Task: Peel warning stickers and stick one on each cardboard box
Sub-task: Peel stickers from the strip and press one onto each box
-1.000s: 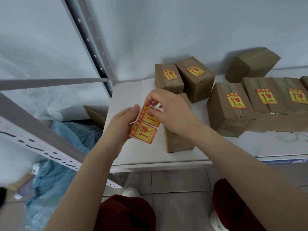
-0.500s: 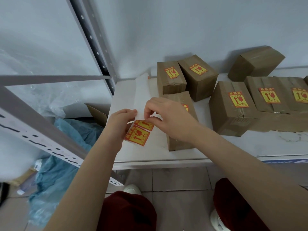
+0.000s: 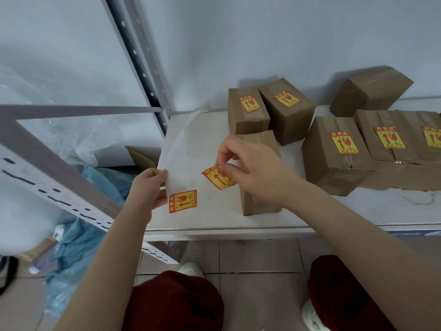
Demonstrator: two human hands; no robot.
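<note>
My left hand (image 3: pixel 149 187) pinches the edge of a white backing sheet (image 3: pixel 188 158) that carries one red-and-yellow warning sticker (image 3: pixel 182 201). My right hand (image 3: pixel 253 173) pinches a second, peeled sticker (image 3: pixel 218 177) between thumb and fingers, lifted off the sheet. Right behind that hand lies a plain cardboard box (image 3: pixel 259 187) with no sticker showing; the hand hides much of its top. Two labelled boxes (image 3: pixel 248 113) (image 3: pixel 286 108) stand at the back, and another labelled box (image 3: pixel 336 154) sits to the right.
More labelled boxes (image 3: pixel 391 142) line the white shelf (image 3: pixel 310 218) on the right, with an unlabelled box (image 3: pixel 370 89) tilted against the wall. A grey rack post (image 3: pixel 138 58) rises at the left. Blue plastic (image 3: pixel 78 235) lies on the floor; my knees are below.
My right hand has peeled the upper sticker off the backing sheet and drawn it right toward the plain box. The left hand has lowered the sheet, which now hangs flatter with one sticker on it.
</note>
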